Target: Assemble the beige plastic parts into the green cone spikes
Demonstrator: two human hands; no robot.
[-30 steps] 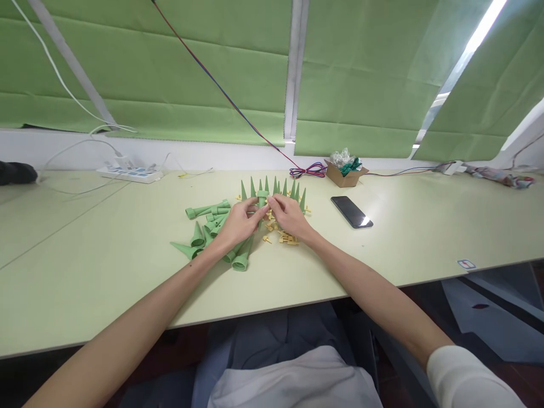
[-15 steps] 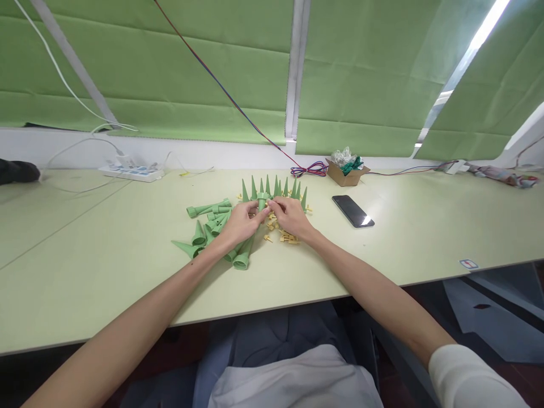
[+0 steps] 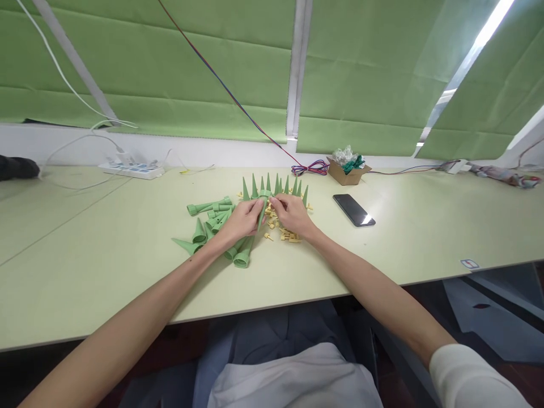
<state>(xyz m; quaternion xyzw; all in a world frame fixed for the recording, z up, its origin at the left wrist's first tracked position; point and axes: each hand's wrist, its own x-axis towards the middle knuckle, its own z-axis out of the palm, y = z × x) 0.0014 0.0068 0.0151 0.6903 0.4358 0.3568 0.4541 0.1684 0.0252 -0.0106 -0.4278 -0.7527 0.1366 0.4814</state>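
Note:
My left hand (image 3: pixel 244 220) is closed around a hollow green plastic spike (image 3: pixel 263 211), its wide collar up and its tapered end toward me. Close against the collar, my right hand (image 3: pixel 291 213) has its thumb and fingers pinched together; whatever is between them is too small to make out. Behind both hands, several green spikes (image 3: pixel 305 196) stand points up in a curved row, with yellow pieces at their bases. Small yellow plastic valves (image 3: pixel 290 237) lie loose below my right hand. More green spikes (image 3: pixel 241 259) are heaped beside and under my left hand.
A black phone (image 3: pixel 354 210) lies to the right. Behind it are a small cardboard box (image 3: pixel 346 173) with plastic wrap and a coiled red-blue wire (image 3: pixel 312 168). A white power strip (image 3: pixel 134 170) sits at the back left. The table's front edge (image 3: pixel 263 310) runs before my lap.
The held spike has turned so that its long tapered end now shows pointing down toward me. My left thumb has moved up along it; my right hand stays by the collar.

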